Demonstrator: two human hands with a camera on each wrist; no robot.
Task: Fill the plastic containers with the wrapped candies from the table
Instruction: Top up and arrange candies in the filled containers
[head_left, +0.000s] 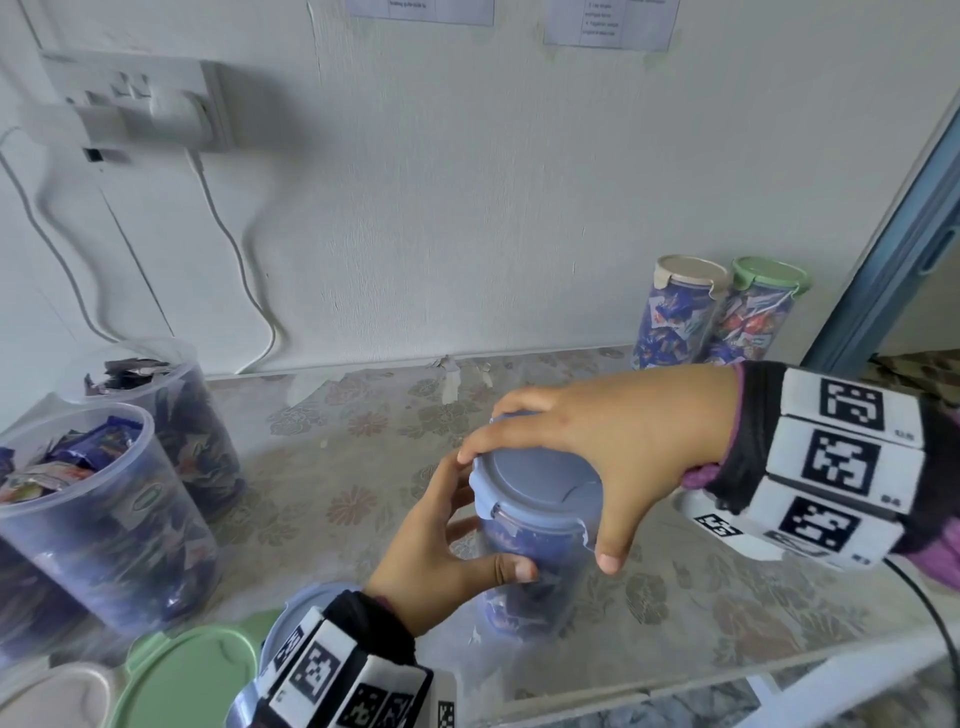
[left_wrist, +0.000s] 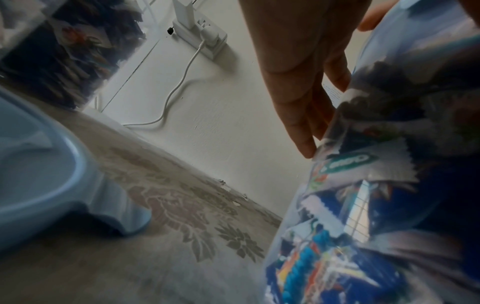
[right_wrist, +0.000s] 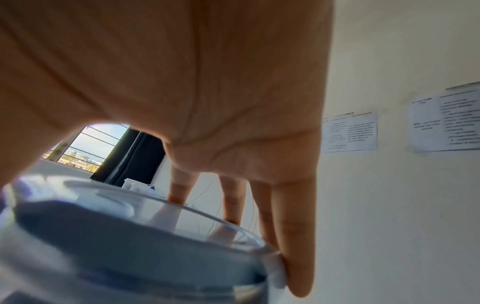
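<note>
Blue-lidded candy container (head_left: 530, 566), your left hand (head_left: 441, 545) wrapped round its body, your right hand (head_left: 613, 441) gripping its blue lid (head_left: 540, 483) from above

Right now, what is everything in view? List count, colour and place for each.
Blue-lid jar: 1, clear, candies inside, centre of table, lid on.
Closed jars: 2, beige lid and green lid, candy-filled, far right by wall.
Open tubs: 2, clear, candy-filled, front and rear, left.
Loose lids: green, beige, blue, near left edge.
Table: 1, floral cover.
Socket with plug: 1, white, wall, upper left; cable hangs down.
Papers: 2, wall, top.
Left hand: grips the jar's side.
Right hand: grips the lid's rim from above.
</note>
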